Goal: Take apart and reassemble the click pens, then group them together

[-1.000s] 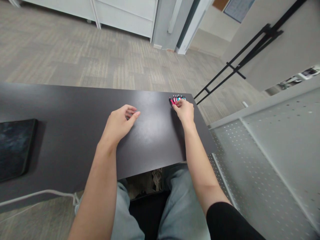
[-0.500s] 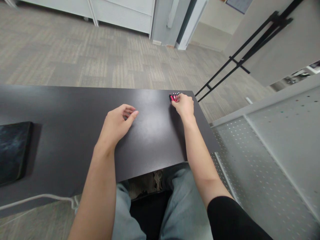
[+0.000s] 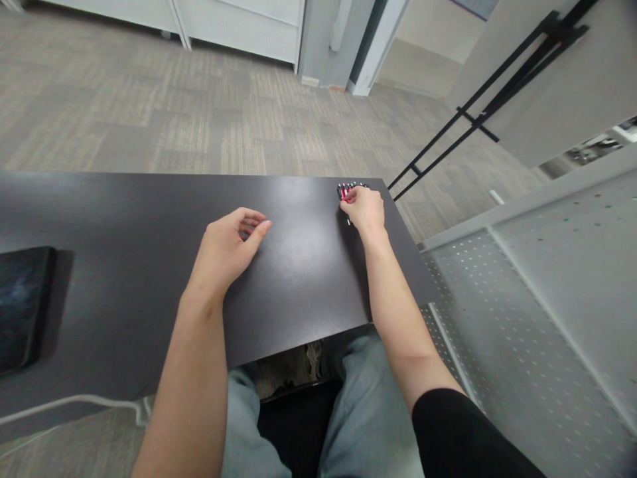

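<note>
My right hand [image 3: 365, 207] is at the far right corner of the dark table [image 3: 298, 292], its thumb and fingers pinched over a row of small slim pieces [image 3: 343, 190]. They are red and black with shiny silver ends and look like pens or small tool bits; the hand covers most of them. One thin tip shows below the thumb. Which piece the fingers grip is hidden. My left hand [image 3: 233, 245] hovers over or rests on the table's middle, fingers loosely curled, thumb apart, with nothing in it.
A black flat device [image 3: 22, 309] lies at the table's left. A white cable [image 3: 74, 400] runs along the near left edge. Beyond the right edge stand a black metal stand [image 3: 448, 133] and a perforated grey panel [image 3: 527, 318]. White cabinets [image 3: 239, 30] stand across the floor.
My right hand has shifted slightly, and more of the red and black pieces shows, with a thin tip now below the thumb. My left hand has moved slightly left; the view has shifted a little.
</note>
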Demonstrator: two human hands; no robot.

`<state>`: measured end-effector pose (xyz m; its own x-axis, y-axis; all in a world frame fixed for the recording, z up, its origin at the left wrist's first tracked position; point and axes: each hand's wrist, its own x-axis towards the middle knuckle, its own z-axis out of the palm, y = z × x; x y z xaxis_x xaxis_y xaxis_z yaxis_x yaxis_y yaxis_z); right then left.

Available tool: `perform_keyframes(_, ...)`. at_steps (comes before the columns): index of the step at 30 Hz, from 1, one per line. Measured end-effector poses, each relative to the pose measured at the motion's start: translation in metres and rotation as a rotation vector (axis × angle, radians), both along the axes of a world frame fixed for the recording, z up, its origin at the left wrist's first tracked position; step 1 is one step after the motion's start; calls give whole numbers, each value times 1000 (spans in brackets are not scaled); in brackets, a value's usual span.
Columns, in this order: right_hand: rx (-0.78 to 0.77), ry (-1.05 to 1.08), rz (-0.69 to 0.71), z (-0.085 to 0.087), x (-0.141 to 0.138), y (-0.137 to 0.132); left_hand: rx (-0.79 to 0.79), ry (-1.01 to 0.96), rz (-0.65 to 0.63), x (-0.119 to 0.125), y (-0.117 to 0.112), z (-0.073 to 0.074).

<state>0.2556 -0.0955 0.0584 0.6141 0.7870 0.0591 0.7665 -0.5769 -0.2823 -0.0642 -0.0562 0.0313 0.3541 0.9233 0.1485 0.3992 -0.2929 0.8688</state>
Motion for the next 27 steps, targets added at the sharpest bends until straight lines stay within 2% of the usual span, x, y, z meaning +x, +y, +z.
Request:
perform_keyframes(9,13,-27,27,-7,4,1,-18,48,26,3,-2,4)
perform_keyframes(12,17,-24,27,-4,2,0,-28,54,22,3,-2,5)
perform_keyframes(15,33,-24,47,3,-12,-9,-25,53,10,1,1,3)
perform_keyframes(17,56,-16,119,5,-31,-22,-17,51,6,-1,4,-1)
perform_keyframes(19,70,21,247,3,-56,-42,-10,57,3,-2,6,-6)
perform_keyframes(22,74,68,431,-9,-88,-80,8,69,-5,-3,7,-15)
perform_keyframes(24,69,89,491,-20,-100,-105,50,51,17,-1,4,-19)
perform_keyframes(27,72,105,521,-34,-101,-133,81,38,50,1,-6,-20)
